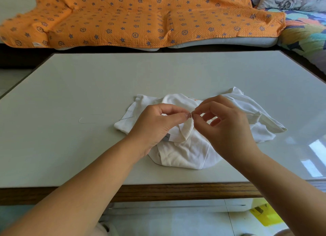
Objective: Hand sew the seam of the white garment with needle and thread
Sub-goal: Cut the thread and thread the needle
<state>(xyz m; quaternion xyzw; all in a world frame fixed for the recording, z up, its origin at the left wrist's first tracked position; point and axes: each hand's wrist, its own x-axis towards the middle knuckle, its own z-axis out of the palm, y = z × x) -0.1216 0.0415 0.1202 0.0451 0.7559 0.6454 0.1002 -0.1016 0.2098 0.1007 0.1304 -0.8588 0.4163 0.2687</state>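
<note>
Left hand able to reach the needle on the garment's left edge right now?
Probably yes: the needle lies uncovered beside the left hand, but that hand pinches a garment fold and must release first.

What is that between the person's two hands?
A raised fold of the white garment, pinched at its top by the left hand and the right hand, as the head view shows.

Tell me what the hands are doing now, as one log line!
left hand: pinches raised fold of white fabric garment | right hand: pinches same fold's tip | thin dark needle: lies on garment, unheld
</note>
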